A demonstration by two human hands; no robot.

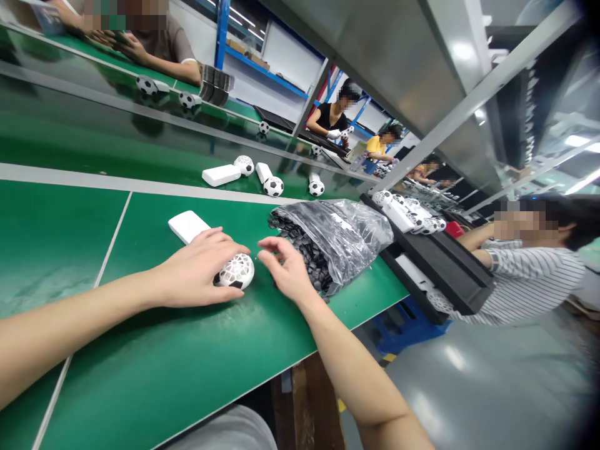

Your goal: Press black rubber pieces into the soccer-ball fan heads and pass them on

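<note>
My left hand (204,269) lies over a white device whose round end is a football-patterned ball (237,272), its fingers curled round the ball. Most of the ball's panels are white lattice, with a few black ones at its edge. The device's flat white body (187,226) sticks out behind the hand on the green table (154,350). Just right of the ball, my right hand (285,265) hovers with thumb and forefinger close together; whether a small piece sits between them is too small to tell. Beside it an open plastic bag (349,234) spills black pieces (309,253).
Several football-ended devices (222,175) lie on the green strip beyond the table's pale rail (178,190). At the right, black trays (440,262) hold more of them, near a person in a striped shirt (529,275). Other people sit across the line.
</note>
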